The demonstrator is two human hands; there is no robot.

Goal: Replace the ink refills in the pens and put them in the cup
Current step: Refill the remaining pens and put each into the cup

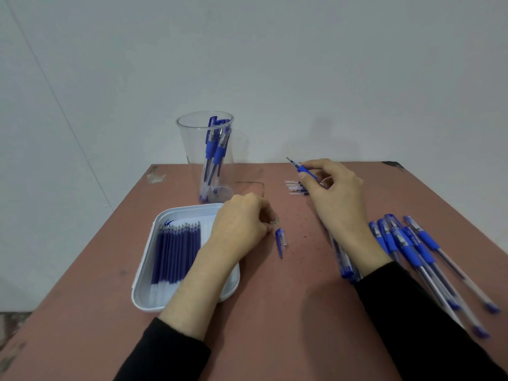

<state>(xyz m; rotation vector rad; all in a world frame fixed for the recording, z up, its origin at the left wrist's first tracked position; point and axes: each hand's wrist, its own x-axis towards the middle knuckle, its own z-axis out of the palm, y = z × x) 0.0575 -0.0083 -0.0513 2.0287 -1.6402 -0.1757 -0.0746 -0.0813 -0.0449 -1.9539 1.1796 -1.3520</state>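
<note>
Pen [305,170] tip toward far left.

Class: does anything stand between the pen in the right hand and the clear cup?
Nothing visible does. Only bare brown tabletop lies between the blue-gripped pen in the right hand and the clear plastic cup.
</note>
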